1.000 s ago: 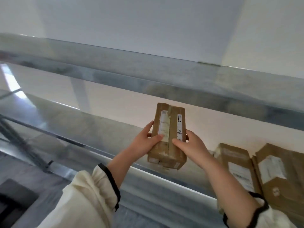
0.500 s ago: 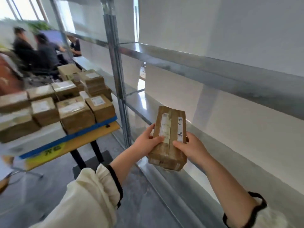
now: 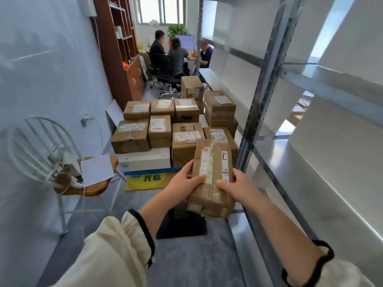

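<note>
I hold a long brown cardboard parcel (image 3: 212, 179) in both hands at chest height, its taped top with white labels and a handwritten "L" facing me. My left hand (image 3: 182, 186) grips its left side with the thumb lying across the top. My right hand (image 3: 236, 188) grips the right side the same way. The parcel is in the air, left of the metal shelving upright (image 3: 259, 96), above the grey floor.
A low table (image 3: 145, 180) ahead carries several stacked brown parcels (image 3: 182, 129) and a white box (image 3: 145, 160). A white chair (image 3: 62, 162) with papers stands at the left wall. Grey metal shelves (image 3: 323, 146) run along the right. Three people sit at a desk (image 3: 178, 52) far back.
My view has swung left from the shelf to the aisle and the parcel table. Both hands keep the same hold on the parcel, now away from the shelf.
</note>
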{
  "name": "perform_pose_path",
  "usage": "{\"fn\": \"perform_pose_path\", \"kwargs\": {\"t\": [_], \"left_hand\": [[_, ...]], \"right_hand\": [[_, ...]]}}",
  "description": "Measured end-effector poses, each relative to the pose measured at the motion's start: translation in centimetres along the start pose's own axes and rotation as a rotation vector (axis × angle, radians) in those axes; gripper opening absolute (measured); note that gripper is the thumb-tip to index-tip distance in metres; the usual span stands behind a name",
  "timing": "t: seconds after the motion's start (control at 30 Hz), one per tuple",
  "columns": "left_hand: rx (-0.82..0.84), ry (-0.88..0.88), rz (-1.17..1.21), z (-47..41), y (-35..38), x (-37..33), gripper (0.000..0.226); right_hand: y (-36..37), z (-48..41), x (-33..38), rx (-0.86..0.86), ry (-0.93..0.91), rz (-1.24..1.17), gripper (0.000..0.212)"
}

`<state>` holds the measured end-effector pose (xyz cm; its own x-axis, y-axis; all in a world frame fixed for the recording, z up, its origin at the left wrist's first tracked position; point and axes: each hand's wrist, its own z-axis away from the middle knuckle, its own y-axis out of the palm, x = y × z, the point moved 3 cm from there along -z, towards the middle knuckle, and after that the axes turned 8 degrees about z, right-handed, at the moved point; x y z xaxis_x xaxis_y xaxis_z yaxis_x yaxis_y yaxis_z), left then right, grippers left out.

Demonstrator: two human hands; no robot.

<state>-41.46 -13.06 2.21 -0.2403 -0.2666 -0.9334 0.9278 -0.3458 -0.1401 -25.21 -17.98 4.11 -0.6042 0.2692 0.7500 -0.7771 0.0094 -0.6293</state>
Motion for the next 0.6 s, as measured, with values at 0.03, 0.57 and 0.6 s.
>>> {"fn": "perform_pose_path", "kwargs": {"t": [0.03, 0.57, 0.6], "left_hand": [[-0.039, -0.004, 0.007, -0.9, -1.3, 0.0, 0.076], [-0.429, -0.135, 0.238, -12.6, -16.4, 0.8, 0.086], [-0.426, -0.138, 0.242, -13.3, -17.4, 1.0, 0.084]], "right_hand": [[0.7, -1.7, 0.9, 0.034, -0.025, 0.012, 0.053], [9.4, -20.7, 12.4, 0.376, -0.254, 0.081, 0.052], [10.1, -21.5, 12.9, 0.393, -0.260, 0.094, 0.052]]}}
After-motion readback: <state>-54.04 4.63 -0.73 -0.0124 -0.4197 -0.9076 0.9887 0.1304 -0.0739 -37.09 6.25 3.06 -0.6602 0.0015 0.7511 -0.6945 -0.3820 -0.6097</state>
